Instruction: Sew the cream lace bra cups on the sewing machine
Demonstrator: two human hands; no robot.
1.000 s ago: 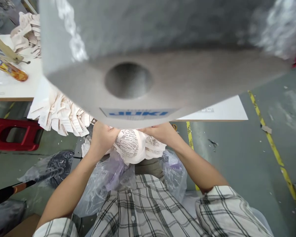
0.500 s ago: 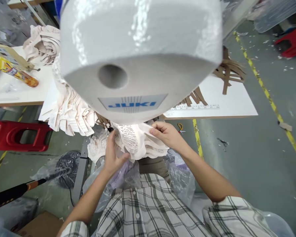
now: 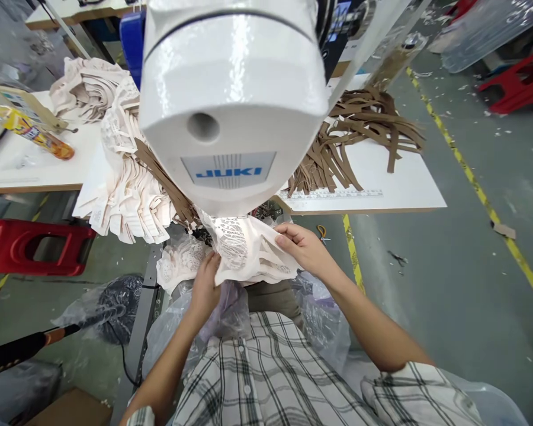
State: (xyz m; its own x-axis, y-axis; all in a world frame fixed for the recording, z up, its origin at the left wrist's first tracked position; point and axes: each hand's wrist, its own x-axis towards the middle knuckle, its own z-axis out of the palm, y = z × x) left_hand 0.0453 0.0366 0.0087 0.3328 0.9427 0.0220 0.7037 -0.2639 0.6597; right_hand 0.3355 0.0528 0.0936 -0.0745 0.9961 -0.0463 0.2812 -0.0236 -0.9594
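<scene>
A cream lace fabric piece (image 3: 233,251) lies under the front of a white JUKI sewing machine (image 3: 231,77), whose head hides the needle area. My right hand (image 3: 305,248) pinches the piece's right edge between thumb and fingers. At its left edge, my left hand (image 3: 206,287) has its fingers closed on the fabric, partly hidden by it. More cream lace pieces (image 3: 177,263) hang just left of that hand. Brown strips (image 3: 164,180) run down beside the machine's left side.
Cream fabric pieces (image 3: 128,198) are heaped on the left worktop. An orange drink bottle (image 3: 35,135) lies behind them. On the right worktop (image 3: 408,189) are brown strips (image 3: 368,121) and a clear ruler (image 3: 337,193). A red stool (image 3: 35,245) stands left; yellow-handled snips (image 3: 322,232) are lower right.
My left hand has gone from spread fingers to closed on the left edge, and the lace piece lies flatter. My right hand keeps its pinch. The view has shifted, showing more of the machine and strips.
</scene>
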